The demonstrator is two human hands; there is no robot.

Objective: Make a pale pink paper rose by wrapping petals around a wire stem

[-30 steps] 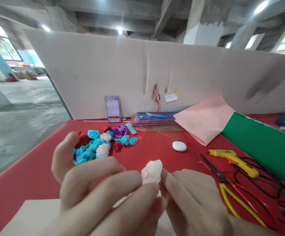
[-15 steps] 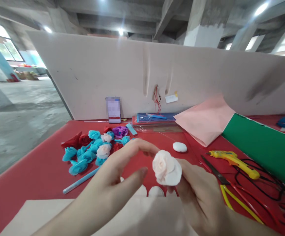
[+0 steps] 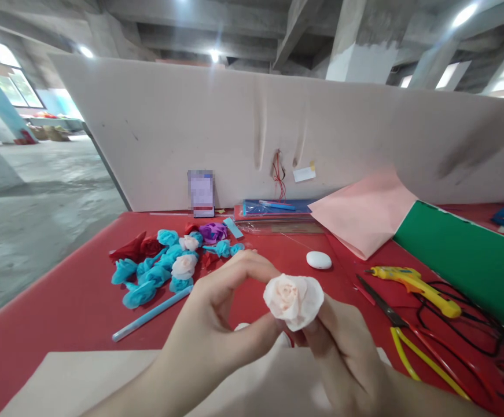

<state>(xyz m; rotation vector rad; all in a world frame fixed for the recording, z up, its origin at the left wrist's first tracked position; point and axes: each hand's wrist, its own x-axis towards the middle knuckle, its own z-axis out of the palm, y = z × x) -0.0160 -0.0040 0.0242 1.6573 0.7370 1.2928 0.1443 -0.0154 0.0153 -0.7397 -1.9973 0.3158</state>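
A pale pink paper rose (image 3: 294,299) is held up over the red table (image 3: 61,307), between both my hands. My right hand (image 3: 347,359) grips it from below, fingers closed round its base. My left hand (image 3: 217,324) pinches its left side, thumb under and forefinger arched over the petals. Behind my hands lies a heap of finished paper flowers (image 3: 165,266), blue, red, white and purple. A light blue paper stick (image 3: 151,314) lies in front of the heap.
A yellow glue gun (image 3: 416,282) with black cord and yellow-handled scissors (image 3: 403,336) lie at right. A white oval thing (image 3: 319,260), pink paper (image 3: 360,214), green paper (image 3: 464,255) and a phone (image 3: 201,193) against the back board. Beige sheet (image 3: 82,382) near me.
My hands have drawn apart and the rose has turned to face me, its petals now showing. My left hand went from covering it to pinching its left edge.
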